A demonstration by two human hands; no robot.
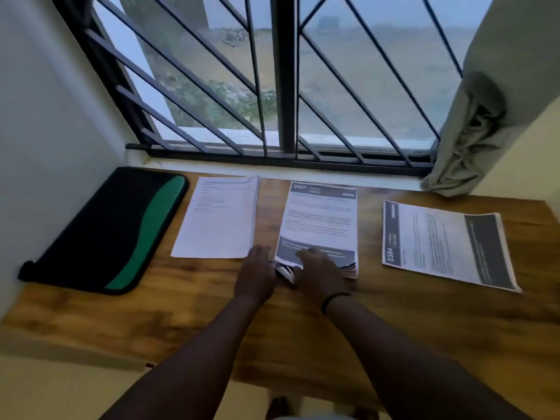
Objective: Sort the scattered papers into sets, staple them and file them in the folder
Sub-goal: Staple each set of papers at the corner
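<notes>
Three paper sets lie on the wooden table (424, 322). A plain white set (218, 218) is on the left. A middle set (319, 221) has a dark header reading 2937. A right set (442, 242) marked 2384 lies turned sideways. My left hand (254, 275) is at the middle set's near left corner, where a small silver and black stapler (283, 271) shows between my hands; whether it grips the stapler I cannot tell. My right hand (318, 272) presses flat on that set's bottom edge. A black and green folder (109, 228) lies zipped at the far left.
A barred window (272, 86) runs behind the table, with a narrow white sill. A bunched grey curtain (466, 131) hangs at the right and reaches the table's back right corner. A white wall closes the left side. Bare wood stretches along the near part of the table.
</notes>
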